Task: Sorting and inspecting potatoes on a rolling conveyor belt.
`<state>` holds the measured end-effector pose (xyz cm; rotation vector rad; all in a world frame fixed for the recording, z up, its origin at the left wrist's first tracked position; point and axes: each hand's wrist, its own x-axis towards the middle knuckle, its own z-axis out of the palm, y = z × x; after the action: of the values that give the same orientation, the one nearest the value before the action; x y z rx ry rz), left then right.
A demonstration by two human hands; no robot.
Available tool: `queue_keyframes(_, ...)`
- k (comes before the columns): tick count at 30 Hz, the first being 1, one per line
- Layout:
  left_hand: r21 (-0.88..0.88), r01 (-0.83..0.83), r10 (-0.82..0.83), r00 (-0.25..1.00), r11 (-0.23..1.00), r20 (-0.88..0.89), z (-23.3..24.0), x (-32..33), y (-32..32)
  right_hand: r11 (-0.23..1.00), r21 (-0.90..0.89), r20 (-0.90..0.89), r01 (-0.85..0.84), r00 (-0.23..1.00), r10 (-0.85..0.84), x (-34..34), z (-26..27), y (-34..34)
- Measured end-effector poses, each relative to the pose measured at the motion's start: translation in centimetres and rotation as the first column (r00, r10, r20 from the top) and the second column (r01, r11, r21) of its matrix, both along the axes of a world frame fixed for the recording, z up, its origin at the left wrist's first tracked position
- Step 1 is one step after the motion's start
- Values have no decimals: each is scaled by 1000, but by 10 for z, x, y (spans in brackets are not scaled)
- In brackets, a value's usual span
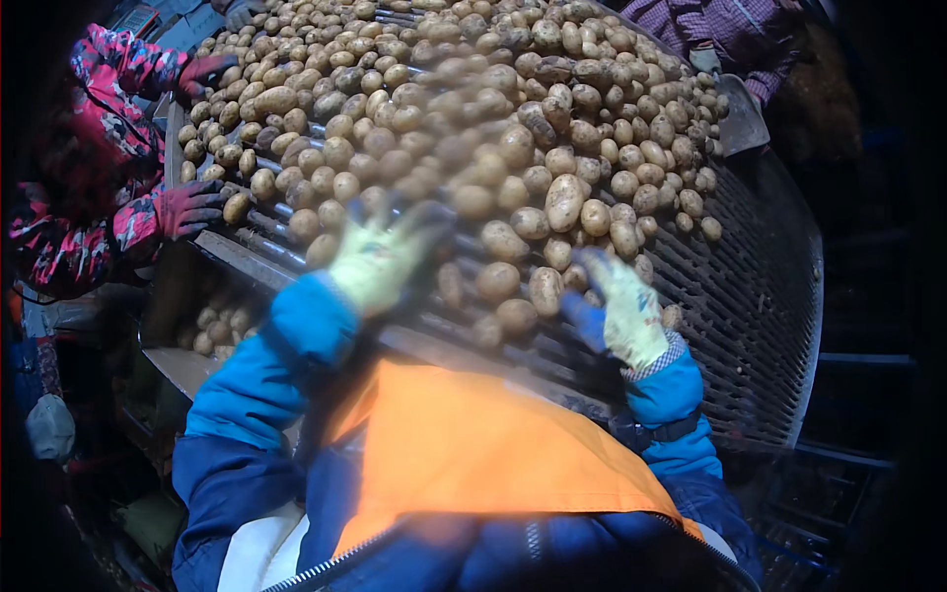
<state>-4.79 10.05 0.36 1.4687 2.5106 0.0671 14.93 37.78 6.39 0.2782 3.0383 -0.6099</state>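
Observation:
Many potatoes (564, 203) lie heaped on a slatted metal sorting table (747, 311). My left hand (388, 255), in a pale yellow glove with dark fingertips, is spread over the near left part of the potatoes; its fingers are blurred, and whether they touch any is unclear. Gloved in the same yellow with a blue palm side, my right hand (621, 307) reaches to the near right edge of the heap. Its thumb and fingers are apart, beside a few potatoes. Nothing shows gripped in it. A blur covers the middle of the heap.
At the left, a person in a pink patterned jacket has red-gloved hands (189, 209) at the table's edge. Another person at the top right, in a checked sleeve, is beside a metal scoop (742, 118). A gloved hand (240, 13) shows top left. More potatoes (222, 329) lie lower left.

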Motion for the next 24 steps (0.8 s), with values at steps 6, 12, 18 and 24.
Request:
queue_keyframes(6,-11,-273,267,949,962,-165,-27,-67,-37,842,530,88,-106,994,69,-75,-14,9)
queue_keyframes(12,144,-398,406,914,906,-29,-49,-106,-45,905,416,13,-83,996,86,-123,-44,56)
queue_keyframes(18,426,-839,-194,381,339,904,-14,-29,-17,860,-502,-241,87,941,-236,-119,-25,27)
queue_keyframes(24,-150,-841,-666,-508,519,546,15,25,11,846,-496,-212,-197,972,103,-127,-1,-38)
